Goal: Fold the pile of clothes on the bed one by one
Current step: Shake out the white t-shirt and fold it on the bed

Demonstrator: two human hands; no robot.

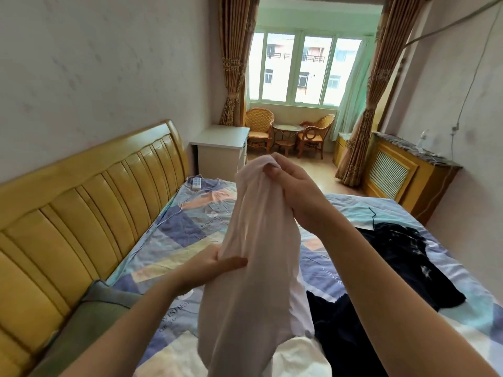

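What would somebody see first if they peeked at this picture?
First, the pale pink garment held up in the middle: the right hand pinches its top and the left hand grips it lower down. Next, the dark clothes lying on the patchwork bedsheet to the right, and the yellow headboard on the left.

I see both hands lifting a pale pink garment (258, 254) above the bed (174, 235). My right hand (296, 191) pinches its top edge; my left hand (215, 268) grips it lower down. Dark navy clothes (402, 262) lie on the patchwork sheet to the right, white fabric (296, 355) beneath, a remote (196, 183) near the headboard (81, 202).
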